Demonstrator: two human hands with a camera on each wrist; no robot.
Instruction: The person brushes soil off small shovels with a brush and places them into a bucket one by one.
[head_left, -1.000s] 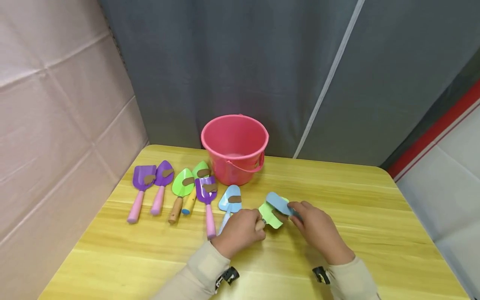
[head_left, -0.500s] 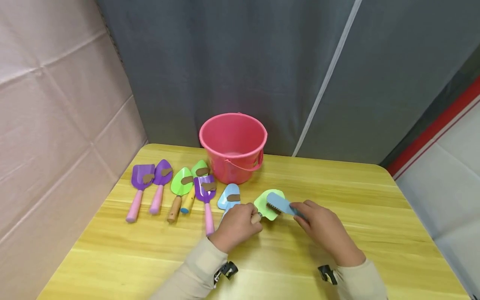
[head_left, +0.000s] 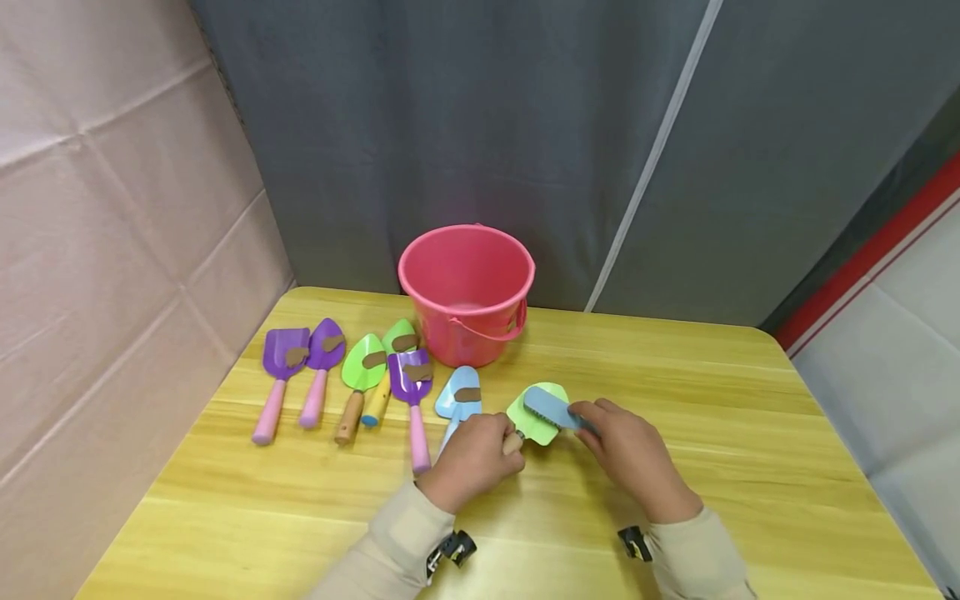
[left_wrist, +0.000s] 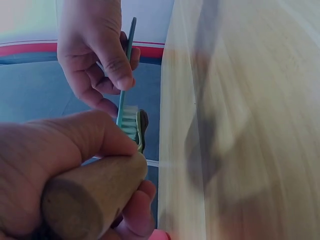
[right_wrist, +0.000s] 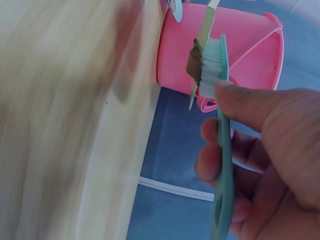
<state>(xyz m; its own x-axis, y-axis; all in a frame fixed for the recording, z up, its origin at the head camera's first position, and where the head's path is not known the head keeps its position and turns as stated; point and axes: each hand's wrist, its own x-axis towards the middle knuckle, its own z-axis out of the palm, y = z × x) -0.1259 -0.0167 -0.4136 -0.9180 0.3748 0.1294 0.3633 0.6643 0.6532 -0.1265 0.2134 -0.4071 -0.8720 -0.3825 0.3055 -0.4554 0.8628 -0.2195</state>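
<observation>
Right hand [head_left: 630,454] has slid its gripped scrub brush [head_left: 546,407] leftward over the green trowel [head_left: 533,428] (left hand [head_left: 474,457] clutches the handle [left_wrist: 107,185]); brown patch [right_wrist: 193,65] remains, so seemingly mid-scrub.

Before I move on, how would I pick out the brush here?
Start at the pink bucket on the table, then look nearer and right. There the left hand grips a green trowel, and the right hand holds the blue brush against it. Pale bristles set it apart from the blue trowel lying to its left.
</observation>
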